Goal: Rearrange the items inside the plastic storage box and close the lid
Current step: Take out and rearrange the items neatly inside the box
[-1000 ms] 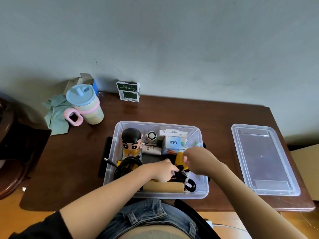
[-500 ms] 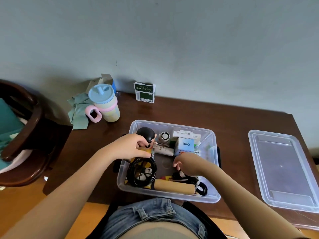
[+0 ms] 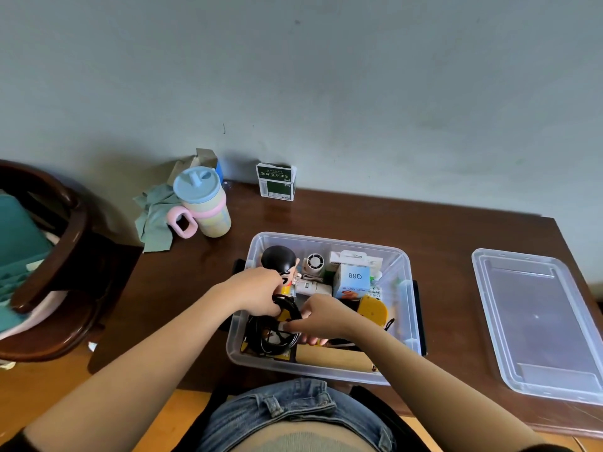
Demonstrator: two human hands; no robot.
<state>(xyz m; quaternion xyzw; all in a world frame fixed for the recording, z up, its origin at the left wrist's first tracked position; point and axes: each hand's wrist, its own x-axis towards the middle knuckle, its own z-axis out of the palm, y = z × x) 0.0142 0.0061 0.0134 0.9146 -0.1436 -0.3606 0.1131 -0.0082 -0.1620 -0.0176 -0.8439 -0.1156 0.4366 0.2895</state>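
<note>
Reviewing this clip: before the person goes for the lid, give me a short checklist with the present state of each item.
1. Lid free and reachable on the table, right of the storage box: ok.
2. Hands clear of the box: not ok; left hand and right hand are both inside.
3. Coiled black cable settled: not ok; both hands have a grip on it.
4. Figurine below the rim: cannot tell; its head stands high.
5. Other contents below the rim: cannot tell.
</note>
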